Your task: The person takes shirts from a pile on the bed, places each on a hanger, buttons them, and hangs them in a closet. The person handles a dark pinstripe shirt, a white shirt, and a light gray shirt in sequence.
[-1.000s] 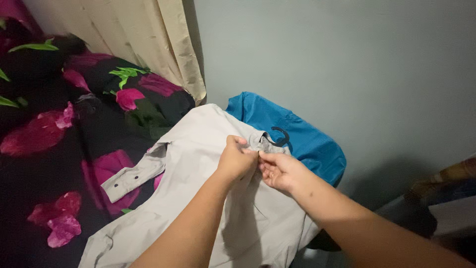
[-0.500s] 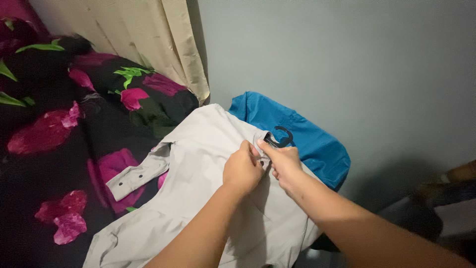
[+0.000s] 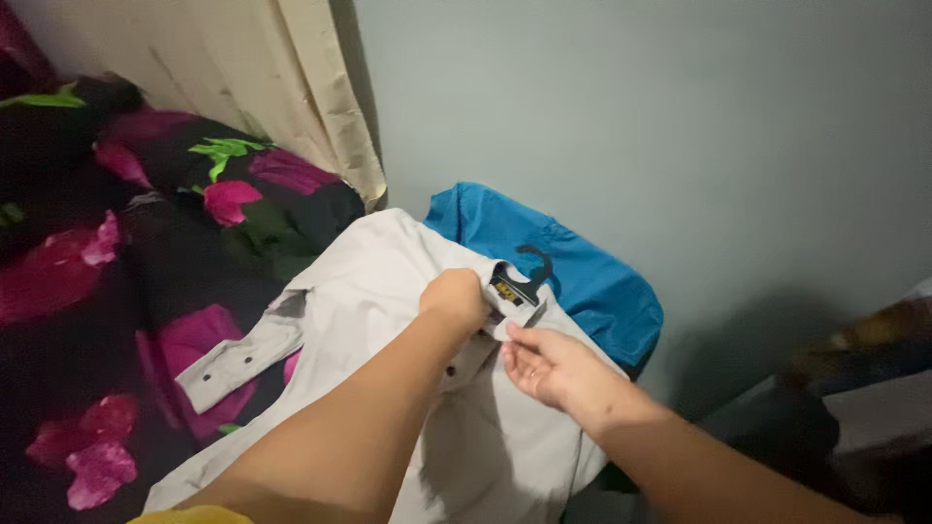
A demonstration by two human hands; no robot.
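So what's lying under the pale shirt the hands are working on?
Under the pale shirt lie a blue garment near the collar and a black floral bedspread. How far either extends beneath it is covered.
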